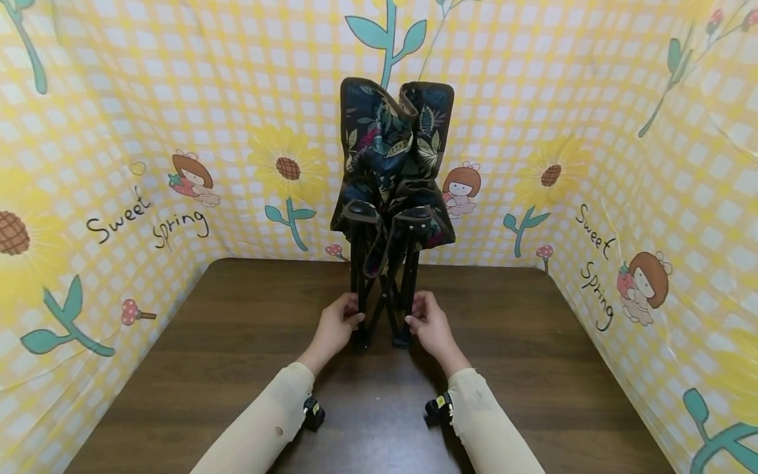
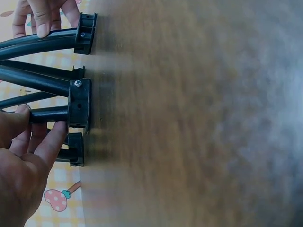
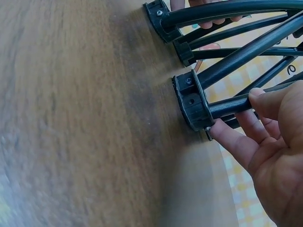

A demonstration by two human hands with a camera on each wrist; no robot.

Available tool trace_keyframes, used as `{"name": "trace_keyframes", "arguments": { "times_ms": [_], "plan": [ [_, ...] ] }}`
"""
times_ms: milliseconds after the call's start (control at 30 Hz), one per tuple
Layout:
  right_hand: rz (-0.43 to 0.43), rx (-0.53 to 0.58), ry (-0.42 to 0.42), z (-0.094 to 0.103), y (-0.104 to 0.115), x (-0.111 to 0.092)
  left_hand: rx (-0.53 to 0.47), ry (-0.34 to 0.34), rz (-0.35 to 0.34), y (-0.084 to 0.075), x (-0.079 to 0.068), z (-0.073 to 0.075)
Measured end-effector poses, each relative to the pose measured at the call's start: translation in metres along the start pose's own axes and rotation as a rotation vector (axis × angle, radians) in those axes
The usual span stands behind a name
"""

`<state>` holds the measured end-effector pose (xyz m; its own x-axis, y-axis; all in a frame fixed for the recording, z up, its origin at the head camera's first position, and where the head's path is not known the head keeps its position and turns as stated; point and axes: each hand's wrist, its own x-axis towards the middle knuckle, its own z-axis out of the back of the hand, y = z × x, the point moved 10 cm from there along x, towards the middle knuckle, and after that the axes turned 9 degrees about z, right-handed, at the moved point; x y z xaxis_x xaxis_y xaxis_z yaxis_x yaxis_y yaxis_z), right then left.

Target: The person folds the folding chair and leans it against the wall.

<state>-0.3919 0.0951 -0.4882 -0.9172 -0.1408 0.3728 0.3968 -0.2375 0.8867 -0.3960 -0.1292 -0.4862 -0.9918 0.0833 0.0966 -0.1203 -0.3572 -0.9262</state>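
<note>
A folding chair (image 1: 387, 151) with dark floral fabric stands upright, mostly folded, at the back middle of the table. Its black tube legs cross below the seat and end in black plastic feet (image 2: 80, 105) that rest on the tabletop. Low on the left leg, my left hand (image 1: 337, 326) pinches the tube between thumb and fingers. My right hand (image 1: 432, 322) grips the right leg the same way, just above its foot (image 3: 191, 100). In the head view, the rear legs are partly hidden behind the front ones.
The brown wooden table (image 1: 237, 395) ends at a yellow checked cloth backdrop (image 1: 284, 79) with sunflower prints, which surrounds it at the back and both sides. The chair's fabric is close to the back cloth. Small black cameras sit on both wrists.
</note>
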Motion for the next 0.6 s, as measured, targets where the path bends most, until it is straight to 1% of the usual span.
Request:
{"name": "trace_keyframes", "arguments": {
  "times_ms": [100, 233, 333, 467, 600],
  "plan": [
    [0.008, -0.006, -0.002, -0.0010, 0.0012, 0.0015, 0.011, -0.003, -0.009, -0.0005, 0.0017, 0.0014],
    [0.018, -0.021, -0.019, 0.0003, 0.0012, 0.0017, 0.016, -0.001, -0.029, -0.0023, 0.0023, -0.0003],
    [0.032, -0.030, -0.017, -0.0008, 0.0013, 0.0030, 0.015, -0.012, -0.024, -0.0013, 0.0031, 0.0000],
    [0.026, -0.045, -0.017, -0.0022, -0.0009, 0.0054, 0.018, -0.021, -0.014, 0.0022, 0.0049, 0.0006],
    [0.025, -0.062, -0.025, -0.0027, -0.0007, 0.0077, 0.020, -0.029, -0.024, 0.0030, 0.0064, 0.0016]
  ]
}}
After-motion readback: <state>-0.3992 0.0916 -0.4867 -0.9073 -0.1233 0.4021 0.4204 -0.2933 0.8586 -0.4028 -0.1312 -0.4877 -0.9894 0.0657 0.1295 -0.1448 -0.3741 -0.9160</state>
